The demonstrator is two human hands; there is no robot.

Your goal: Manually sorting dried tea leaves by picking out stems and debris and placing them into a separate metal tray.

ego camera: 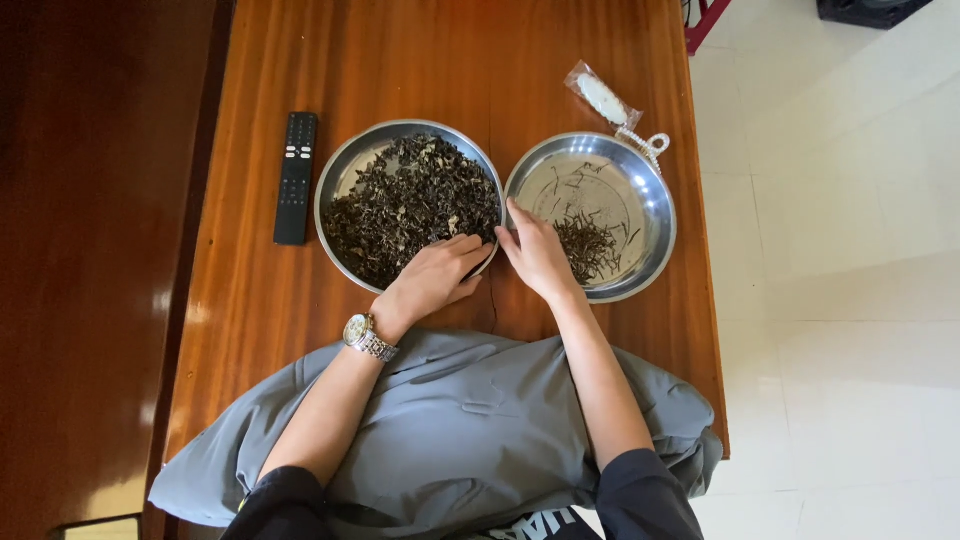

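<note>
Two round, shiny steel plates sit side by side mid-frame on the polished wooden tabletop (440, 60). My left hand (438, 275) curls palm-down over the left plate (345, 165), its grip narrow on crinkly dark dried leaves (410, 205). My right hand (537, 252) rests on the right plate (655, 205), fingers loosely bent beside thin dark stems (588, 245).

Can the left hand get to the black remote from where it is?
Probably yes. The left hand rests at the near rim of the leaf-filled metal plate, and the remote lies just beyond that plate's left side on bare wooden table, with nothing covering it.
</note>
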